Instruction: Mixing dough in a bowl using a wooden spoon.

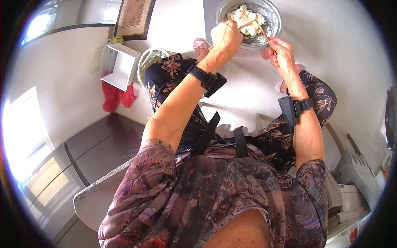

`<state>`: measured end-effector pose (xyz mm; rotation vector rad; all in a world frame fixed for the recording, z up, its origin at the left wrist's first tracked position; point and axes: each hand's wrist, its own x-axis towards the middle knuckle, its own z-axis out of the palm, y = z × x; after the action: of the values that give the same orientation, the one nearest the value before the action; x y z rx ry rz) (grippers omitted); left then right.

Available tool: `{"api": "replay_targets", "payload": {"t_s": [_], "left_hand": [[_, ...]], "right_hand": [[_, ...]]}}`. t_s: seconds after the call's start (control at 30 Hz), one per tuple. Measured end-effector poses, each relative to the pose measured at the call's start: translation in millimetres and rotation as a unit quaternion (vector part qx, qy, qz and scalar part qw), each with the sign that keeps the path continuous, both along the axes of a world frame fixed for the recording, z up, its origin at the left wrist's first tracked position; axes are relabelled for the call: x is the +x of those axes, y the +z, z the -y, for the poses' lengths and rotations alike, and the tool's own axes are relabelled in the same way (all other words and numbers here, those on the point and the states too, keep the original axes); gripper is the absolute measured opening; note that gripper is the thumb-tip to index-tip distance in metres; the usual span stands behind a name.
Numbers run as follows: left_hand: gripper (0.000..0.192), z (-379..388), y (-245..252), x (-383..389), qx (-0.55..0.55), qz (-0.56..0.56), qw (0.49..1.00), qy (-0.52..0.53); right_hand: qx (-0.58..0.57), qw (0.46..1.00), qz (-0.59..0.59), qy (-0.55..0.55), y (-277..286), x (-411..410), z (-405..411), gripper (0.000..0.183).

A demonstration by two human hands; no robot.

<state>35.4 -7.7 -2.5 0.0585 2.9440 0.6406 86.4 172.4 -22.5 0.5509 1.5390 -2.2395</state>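
Observation:
A steel bowl point(276, 23) near the top of the view holds a lumpy, pale dough-like mass point(245, 18), with whitish smears on its inner wall. My left hand point(227, 36), at the bowl's left rim, is closed around a thin wooden stick point(247, 24) whose far end touches the mass. From the lower right, my right hand point(281, 53) grips another thin wooden stick point(263, 31), also reaching into the mass. The two sticks come close together over it. They look like chopsticks. What lies under the bowl is mostly hidden; a pinkish part shows below its rim.
A lined waste bin point(140, 69) stands beside my left knee, next to a white open box point(134, 55) with red cloth point(110, 97) below it. A framed picture point(133, 20) is at the upper left. A grey flat board point(209, 18) lies left of the bowl.

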Motion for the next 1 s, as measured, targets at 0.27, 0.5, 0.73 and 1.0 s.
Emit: {"api": "replay_targets", "payload": {"t_s": [0.27,0.5,0.73,1.0], "left_hand": [[0.013,10,-26,-15,-0.084,-0.05,0.995,0.008],[0.011,8,-16,-17,-0.084,-0.044,0.995,0.016],[0.013,6,-10,-20,-0.071,-0.025,0.995,0.059],[0.018,10,3,-20,0.006,0.049,0.996,0.079]], "right_hand": [[-0.085,0.996,0.032,0.009,-4,-2,-6,0.017],[-0.07,0.996,0.046,0.024,9,0,-6,0.014],[-0.109,0.994,0.03,0.004,7,4,-9,0.015],[-0.083,0.996,0.043,0.001,5,3,-11,0.02]]}}
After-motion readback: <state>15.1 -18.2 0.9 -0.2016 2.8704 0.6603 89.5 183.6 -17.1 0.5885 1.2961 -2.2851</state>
